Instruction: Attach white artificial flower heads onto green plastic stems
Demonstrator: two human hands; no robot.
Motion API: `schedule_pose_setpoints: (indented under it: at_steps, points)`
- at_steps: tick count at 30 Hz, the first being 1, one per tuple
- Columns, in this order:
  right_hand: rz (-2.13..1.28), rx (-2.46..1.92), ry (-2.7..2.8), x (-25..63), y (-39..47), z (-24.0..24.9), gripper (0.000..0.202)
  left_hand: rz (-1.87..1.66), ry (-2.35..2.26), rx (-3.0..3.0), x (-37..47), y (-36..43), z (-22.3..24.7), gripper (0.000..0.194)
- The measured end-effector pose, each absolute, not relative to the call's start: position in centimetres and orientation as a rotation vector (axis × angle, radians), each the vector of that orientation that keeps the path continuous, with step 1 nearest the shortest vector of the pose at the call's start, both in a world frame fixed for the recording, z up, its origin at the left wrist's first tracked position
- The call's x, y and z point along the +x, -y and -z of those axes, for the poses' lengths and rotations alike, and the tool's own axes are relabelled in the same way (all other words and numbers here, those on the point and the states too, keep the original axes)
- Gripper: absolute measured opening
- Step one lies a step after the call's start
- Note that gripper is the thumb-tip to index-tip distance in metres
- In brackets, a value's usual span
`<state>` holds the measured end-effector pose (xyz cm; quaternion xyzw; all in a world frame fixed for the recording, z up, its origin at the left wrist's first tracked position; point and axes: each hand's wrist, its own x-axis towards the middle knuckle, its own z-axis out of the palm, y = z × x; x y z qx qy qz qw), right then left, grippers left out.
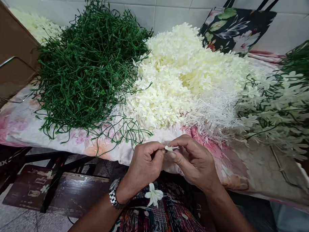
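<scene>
Both hands meet just in front of the table's near edge, around one small white artificial flower (pixel 170 148). My left hand (pixel 148 159), with a metal watch on its wrist, is closed in a pinch at the flower's left end. Thumb and forefinger of my right hand (pixel 193 159) close on it from the right, and thin white strands show between them. The fingertips partly hide the piece, so any stem inside the left pinch cannot be seen. Below the hands, a loose white flower (pixel 154 194) hangs from a hidden stem or lies on the patterned clothing.
Green plastic stems (pixel 90 66) are heaped on the left of the flowered cloth (pixel 75 140). Beside them lies a pile of cream blossoms (pixel 171 79) with white stamen strands (pixel 215 111). Assembled flower sprays (pixel 284 107) lie at right. A floral bag (pixel 236 31) leans against the wall.
</scene>
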<state>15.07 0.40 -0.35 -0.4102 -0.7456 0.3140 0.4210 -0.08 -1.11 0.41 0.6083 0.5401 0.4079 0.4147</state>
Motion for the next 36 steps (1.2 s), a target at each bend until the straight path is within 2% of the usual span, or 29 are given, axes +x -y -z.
schedule_pose_setpoints:
  at_steps: [3,18,32,36]
  points:
    - [-0.708,-1.015,1.899,14.8,-0.5,0.2,0.004,-1.029,-1.362,1.551,0.0,1.0,-0.6,0.022]
    - [-0.563,-1.027,1.973,14.0,-0.6,0.5,0.009,-1.061,-1.366,1.564,0.3,0.9,-0.6,0.024]
    - [-0.533,-0.985,1.936,12.8,-0.6,0.5,0.014,-1.031,-1.479,1.585,0.2,1.0,-0.3,0.027]
    - [-0.618,-0.993,1.940,13.5,-0.8,0.0,0.013,-1.037,-1.403,1.554,0.1,0.8,-0.7,0.024]
